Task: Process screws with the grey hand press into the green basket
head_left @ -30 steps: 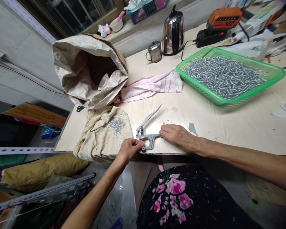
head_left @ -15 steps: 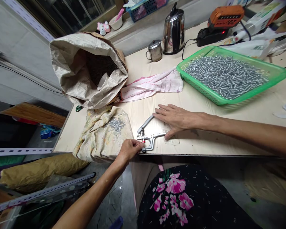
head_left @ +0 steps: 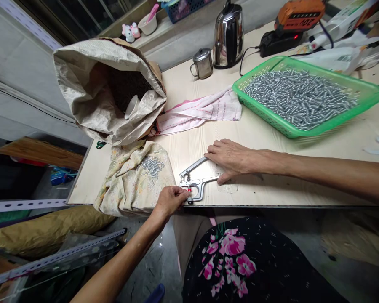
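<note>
Silver snap pliers (head_left: 203, 188) lie flat near the front edge of the table, their handles spread apart and pointing right. My right hand (head_left: 229, 162) is on the handle ends, its fingers bent over the upper handle and its thumb against the lower one. My left hand (head_left: 171, 201) pinches at the jaw, close to a small red part (head_left: 190, 190); whatever its fingertips hold is too small to make out. Left of the pliers, small metal pins (head_left: 152, 167) lie in a pile on a patterned yellowish cloth (head_left: 129, 185).
A green basket (head_left: 290, 132) full of metal pins stands at the right. A large open sack (head_left: 91, 105) with a white scoop inside is at the back left. Behind the pliers are a pink-white towel (head_left: 205, 110), a metal mug (head_left: 202, 65), a kettle (head_left: 228, 38) and an orange battery (head_left: 298, 17).
The fingers of my right hand, stretched out before, have bent over the upper handle. My left hand stays at the jaw. The view has shifted slightly.
</note>
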A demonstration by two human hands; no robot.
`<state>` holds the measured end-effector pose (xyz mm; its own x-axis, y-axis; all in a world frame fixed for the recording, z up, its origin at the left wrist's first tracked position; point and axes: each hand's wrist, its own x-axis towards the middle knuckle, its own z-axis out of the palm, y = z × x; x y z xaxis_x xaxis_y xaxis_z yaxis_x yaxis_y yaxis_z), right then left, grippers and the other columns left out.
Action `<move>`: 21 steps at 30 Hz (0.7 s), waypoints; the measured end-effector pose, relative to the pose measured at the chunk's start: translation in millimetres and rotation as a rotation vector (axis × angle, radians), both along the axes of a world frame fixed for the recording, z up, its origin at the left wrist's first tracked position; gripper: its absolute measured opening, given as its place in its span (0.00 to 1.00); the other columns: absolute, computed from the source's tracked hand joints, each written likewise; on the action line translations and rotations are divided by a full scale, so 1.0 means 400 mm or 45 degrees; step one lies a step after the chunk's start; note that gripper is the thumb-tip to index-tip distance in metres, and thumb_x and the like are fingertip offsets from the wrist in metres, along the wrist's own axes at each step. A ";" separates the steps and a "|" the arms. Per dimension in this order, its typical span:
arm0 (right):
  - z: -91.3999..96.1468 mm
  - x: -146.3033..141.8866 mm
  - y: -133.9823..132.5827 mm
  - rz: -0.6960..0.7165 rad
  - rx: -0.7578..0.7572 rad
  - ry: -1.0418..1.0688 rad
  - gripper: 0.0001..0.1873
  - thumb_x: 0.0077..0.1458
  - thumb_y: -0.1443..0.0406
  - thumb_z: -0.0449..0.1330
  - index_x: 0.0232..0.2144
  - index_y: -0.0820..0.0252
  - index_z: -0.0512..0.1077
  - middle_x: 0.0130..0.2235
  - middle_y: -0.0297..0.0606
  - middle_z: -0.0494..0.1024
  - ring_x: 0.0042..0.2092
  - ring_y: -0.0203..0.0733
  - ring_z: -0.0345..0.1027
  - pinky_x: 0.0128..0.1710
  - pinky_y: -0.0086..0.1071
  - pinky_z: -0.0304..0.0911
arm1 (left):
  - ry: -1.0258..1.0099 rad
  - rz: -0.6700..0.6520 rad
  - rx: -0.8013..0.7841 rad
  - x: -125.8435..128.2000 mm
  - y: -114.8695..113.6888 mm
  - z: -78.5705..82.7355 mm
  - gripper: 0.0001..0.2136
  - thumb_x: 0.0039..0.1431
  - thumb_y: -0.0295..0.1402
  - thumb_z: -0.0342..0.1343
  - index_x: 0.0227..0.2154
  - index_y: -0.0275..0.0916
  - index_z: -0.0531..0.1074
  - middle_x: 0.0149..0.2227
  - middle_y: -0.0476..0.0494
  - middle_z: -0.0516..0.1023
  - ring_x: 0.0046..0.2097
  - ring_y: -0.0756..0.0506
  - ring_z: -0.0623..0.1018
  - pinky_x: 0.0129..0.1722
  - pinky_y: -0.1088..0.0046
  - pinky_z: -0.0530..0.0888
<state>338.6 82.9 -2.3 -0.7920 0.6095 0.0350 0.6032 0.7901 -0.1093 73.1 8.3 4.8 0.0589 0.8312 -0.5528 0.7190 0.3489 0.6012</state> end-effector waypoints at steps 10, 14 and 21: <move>-0.002 -0.001 -0.045 -0.048 -0.126 0.092 0.23 0.52 0.52 0.67 0.40 0.66 0.70 0.40 0.45 0.71 0.40 0.47 0.60 0.37 0.36 0.58 | 0.305 -0.751 0.969 0.134 0.020 -0.014 0.25 0.58 0.37 0.62 0.56 0.37 0.64 0.58 0.34 0.68 0.58 0.36 0.67 0.56 0.54 0.68; 0.002 0.009 -0.052 -0.142 -0.134 0.022 0.35 0.41 0.50 0.74 0.44 0.68 0.70 0.42 0.47 0.71 0.42 0.50 0.61 0.39 0.39 0.60 | 0.390 -0.927 0.880 0.165 0.077 -0.023 0.32 0.57 0.39 0.62 0.61 0.32 0.57 0.56 0.32 0.69 0.54 0.36 0.68 0.53 0.54 0.69; 0.005 0.013 -0.066 -0.150 -0.179 0.058 0.08 0.58 0.64 0.64 0.36 0.65 0.72 0.36 0.43 0.72 0.39 0.44 0.63 0.37 0.34 0.58 | 0.353 -0.907 0.877 0.176 0.085 -0.025 0.14 0.61 0.39 0.59 0.46 0.38 0.71 0.40 0.42 0.72 0.45 0.40 0.69 0.43 0.62 0.70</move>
<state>343.6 56.5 -0.1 -0.7146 0.6991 -0.0225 0.6823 0.6896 -0.2429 143.4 42.4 -5.1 0.6052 0.7952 -0.0385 0.7681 -0.5705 0.2907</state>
